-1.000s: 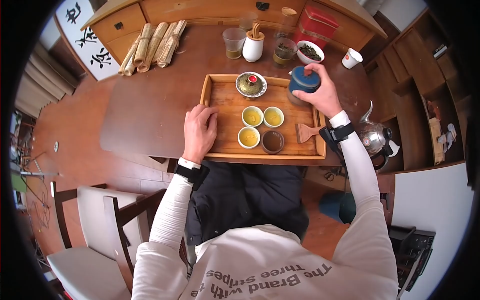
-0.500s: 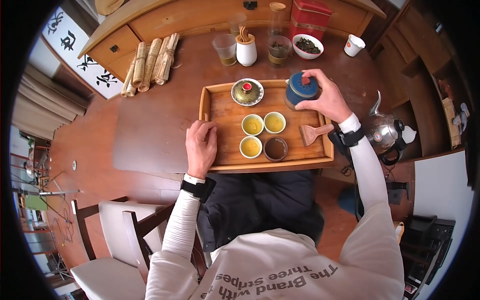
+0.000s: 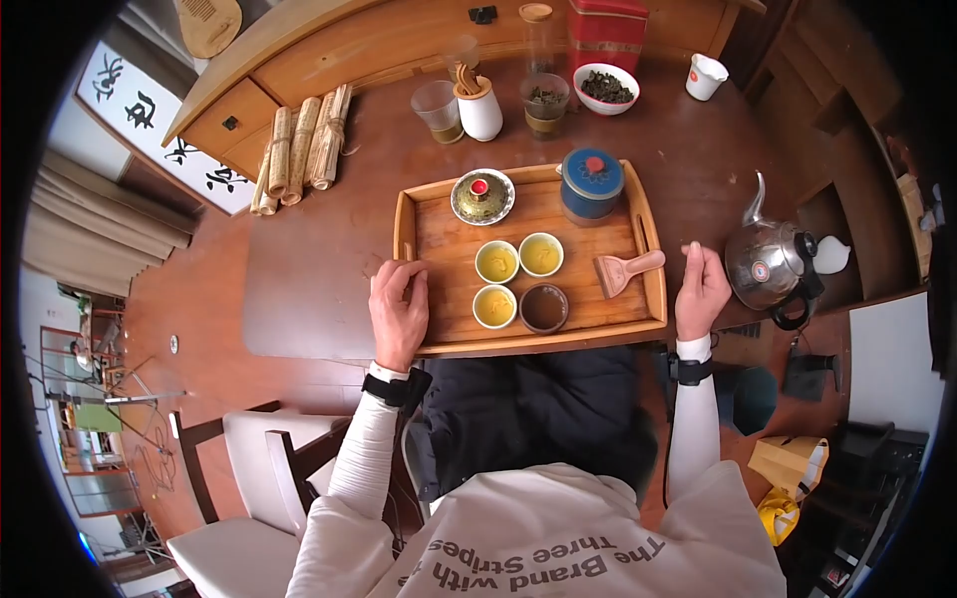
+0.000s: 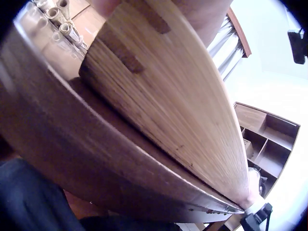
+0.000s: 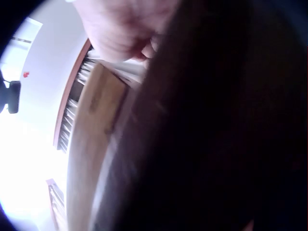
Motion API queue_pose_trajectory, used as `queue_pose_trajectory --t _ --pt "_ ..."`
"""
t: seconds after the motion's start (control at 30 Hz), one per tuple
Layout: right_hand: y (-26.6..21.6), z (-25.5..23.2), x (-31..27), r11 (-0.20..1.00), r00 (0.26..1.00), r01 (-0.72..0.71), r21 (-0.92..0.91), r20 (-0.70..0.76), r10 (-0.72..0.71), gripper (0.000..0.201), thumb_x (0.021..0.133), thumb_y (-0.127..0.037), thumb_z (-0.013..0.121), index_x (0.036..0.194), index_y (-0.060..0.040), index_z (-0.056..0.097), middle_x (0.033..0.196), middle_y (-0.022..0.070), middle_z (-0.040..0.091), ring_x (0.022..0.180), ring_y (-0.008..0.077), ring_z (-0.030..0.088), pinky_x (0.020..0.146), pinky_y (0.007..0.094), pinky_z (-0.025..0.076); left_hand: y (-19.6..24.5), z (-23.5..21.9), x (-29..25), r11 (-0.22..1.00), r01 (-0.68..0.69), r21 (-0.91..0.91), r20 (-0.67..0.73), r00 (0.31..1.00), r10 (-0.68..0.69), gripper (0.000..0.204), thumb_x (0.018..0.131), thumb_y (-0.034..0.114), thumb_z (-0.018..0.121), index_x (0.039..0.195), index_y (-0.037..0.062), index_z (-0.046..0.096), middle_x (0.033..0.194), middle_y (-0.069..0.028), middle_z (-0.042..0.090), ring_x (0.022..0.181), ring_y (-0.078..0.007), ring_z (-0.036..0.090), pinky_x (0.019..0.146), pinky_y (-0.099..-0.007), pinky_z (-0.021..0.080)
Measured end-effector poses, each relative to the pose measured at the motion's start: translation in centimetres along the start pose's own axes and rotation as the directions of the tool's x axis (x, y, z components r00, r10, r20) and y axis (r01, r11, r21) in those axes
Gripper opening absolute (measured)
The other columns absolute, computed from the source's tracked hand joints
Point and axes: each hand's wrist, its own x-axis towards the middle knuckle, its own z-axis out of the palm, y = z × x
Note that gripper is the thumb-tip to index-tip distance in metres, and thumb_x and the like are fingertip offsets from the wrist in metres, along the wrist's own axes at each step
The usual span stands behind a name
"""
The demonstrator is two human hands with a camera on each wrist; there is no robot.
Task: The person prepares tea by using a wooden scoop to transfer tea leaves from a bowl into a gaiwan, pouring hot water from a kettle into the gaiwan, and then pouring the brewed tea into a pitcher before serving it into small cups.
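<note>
A wooden tray (image 3: pixel 459 337) lies on the table. On it stand three white cups of yellow tea (image 3: pixel 540 255), a dark cup (image 3: pixel 543 309), a lidded bowl (image 3: pixel 482 196), a blue canister (image 3: pixel 592 184) at the back right corner and a pinkish brush (image 3: pixel 620 273). The left hand (image 3: pixel 400 311) rests at the tray's left edge, fingers loosely bent, holding nothing visible. Just right of the tray is the right hand (image 3: pixel 702 289), its fingers loosely bent with no object seen in them. In the right wrist view the right hand (image 5: pixel 127 29) is partly hidden by a dark edge.
A steel kettle (image 3: pixel 763 261) stands to the right of the right hand. Along the back are bamboo rolls (image 3: pixel 291 154), a white tool holder (image 3: pixel 479 112), glasses (image 3: pixel 439 112), a bowl of leaves (image 3: pixel 606 90), a red box (image 3: pixel 608 35) and a white cup (image 3: pixel 706 78).
The right hand has let go of the blue canister and moved down toward the person, to the tray's right side. The canister stands upright on the tray. The left hand has stayed by the left edge.
</note>
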Motion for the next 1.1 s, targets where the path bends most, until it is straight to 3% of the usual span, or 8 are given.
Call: queue_pose_trajectory --t 0.13,0.33,0.37,0.4,0.47,0.67,0.83,1.1 --pt "0.8 -0.3 -1.1 0.983 0.983 -0.179 -0.029 -0.047 0.178 0.027 0.105 -0.019 0.061 0.092 0.0034 0.07 0.084 0.005 0.072 0.081 0.01 0.062 0.076 0.0282 0.051 0.2 -0.1 -0.3 1.0 -0.008 0.012 -0.001 1.0 0.008 0.009 0.091 0.003 0.067 0.098 0.0042 0.071 0.091 -0.0104 0.065 0.086 -0.0319 0.061 0.08 -0.0396 0.049" --pt "0.7 0.1 -0.1 0.982 0.985 -0.154 -0.109 0.065 0.162 0.031 0.106 -0.022 0.06 0.09 0.0026 0.069 0.079 0.005 0.069 0.077 0.0103 0.059 0.072 0.0298 0.049 -0.1 -0.1 0.1 0.999 -0.029 0.036 -0.006 1.0 0.029 0.011 0.091 0.002 0.068 0.101 0.0049 0.07 0.092 -0.0113 0.065 0.086 -0.0321 0.061 0.079 -0.0412 0.048" --pt "0.9 0.8 -0.1 0.996 0.998 -0.053 -0.067 0.038 0.056 0.034 0.108 -0.025 0.058 0.088 0.0009 0.066 0.071 -0.0049 0.053 0.065 0.0034 0.04 0.057 0.0237 0.032 0.1 0.0 0.1 0.999 -0.027 0.016 -0.02 0.999 0.028 0.012 0.091 0.003 0.069 0.103 0.0053 0.07 0.093 -0.011 0.065 0.086 -0.0314 0.061 0.08 -0.0419 0.047" --pt "1.0 0.8 -0.1 0.995 0.997 -0.063 -0.072 0.046 0.066 0.034 0.108 -0.025 0.058 0.088 0.0009 0.066 0.071 -0.0049 0.053 0.065 0.0034 0.04 0.057 0.0237 0.032 0.2 0.1 0.3 1.0 -0.018 0.019 -0.011 1.0 0.018 0.012 0.091 0.003 0.069 0.103 0.0053 0.07 0.093 -0.011 0.065 0.086 -0.0314 0.061 0.08 -0.0419 0.047" --pt "0.7 0.4 0.0 0.993 0.99 -0.096 -0.066 0.094 0.102 0.031 0.106 -0.022 0.06 0.089 0.0029 0.068 0.076 0.0037 0.065 0.075 0.0094 0.056 0.072 0.0286 0.048 0.5 0.0 0.0 0.995 -0.078 0.069 -0.032 0.996 0.081 0.012 0.091 0.005 0.069 0.103 0.0049 0.07 0.094 -0.0104 0.066 0.086 -0.0315 0.061 0.083 -0.0423 0.046" --pt "1.4 0.4 0.0 0.988 0.984 -0.153 -0.004 0.087 0.153 0.031 0.106 -0.022 0.06 0.088 0.0029 0.068 0.076 0.0029 0.063 0.075 0.0089 0.055 0.072 0.0276 0.047 4.8 -0.5 -3.5 0.996 -0.071 0.054 0.307 0.95 0.051 0.055 0.078 0.028 0.085 0.123 0.0036 0.065 0.114 -0.0154 0.064 0.107 -0.0354 0.058 0.095 -0.0434 0.045" --pt "1.1 0.4 0.1 0.989 0.983 -0.149 -0.016 0.106 0.15 0.032 0.105 -0.023 0.061 0.089 0.0034 0.068 0.079 0.003 0.066 0.079 0.0087 0.058 0.077 0.0264 0.048 6.2 0.1 -4.0 0.994 0.062 0.088 0.333 0.939 -0.088 0.055 0.075 0.025 0.087 0.122 0.0048 0.067 0.113 -0.0125 0.065 0.107 -0.0322 0.061 0.096 -0.0417 0.046" --pt "1.3 0.3 0.1 0.995 0.989 -0.101 0.024 0.107 0.098 0.029 0.103 -0.022 0.065 0.088 0.0025 0.07 0.079 0.0036 0.067 0.078 0.0093 0.058 0.076 0.0274 0.047 6.5 1.3 -3.4 0.994 0.021 0.104 0.301 0.952 -0.051 0.053 0.073 0.026 0.088 0.118 0.0037 0.068 0.107 -0.0122 0.066 0.102 -0.0322 0.061 0.093 -0.0415 0.047"
